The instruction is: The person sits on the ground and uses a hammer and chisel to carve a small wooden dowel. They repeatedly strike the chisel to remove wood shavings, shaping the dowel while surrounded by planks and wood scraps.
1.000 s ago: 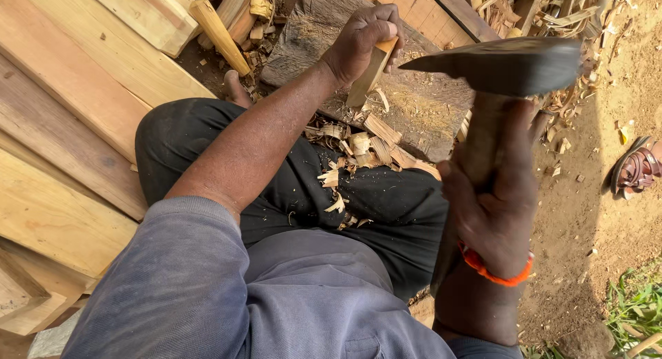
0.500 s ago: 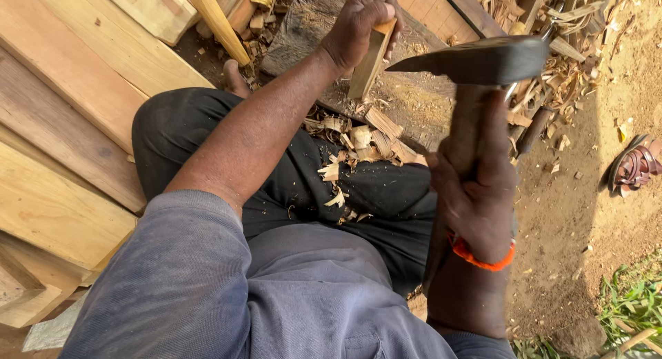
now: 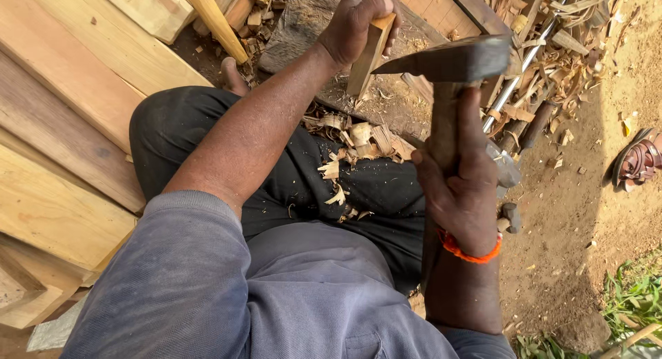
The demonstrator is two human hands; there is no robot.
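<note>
My left hand [image 3: 355,24] grips a short pale wooden piece [image 3: 369,55], holding it upright on a dark wooden chopping block [image 3: 303,28] in front of my knees. My right hand [image 3: 462,190] is closed around the wooden handle of a hatchet [image 3: 448,59]. Its dark metal head points left, with the edge close to the side of the wooden piece. Wood shavings [image 3: 355,142] lie on my black trousers between the two arms. An orange band circles my right wrist.
Stacked pale planks [image 3: 69,124] fill the left side. Offcuts, chips and a metal rod [image 3: 524,69] lie at the top right. A sandal [image 3: 638,159] rests on the bare earth at the right. Grass [image 3: 634,297] shows at the bottom right.
The hatchet head has come down and left toward the wooden piece. My left hand has kept the piece on the block. The view has tilted slightly.
</note>
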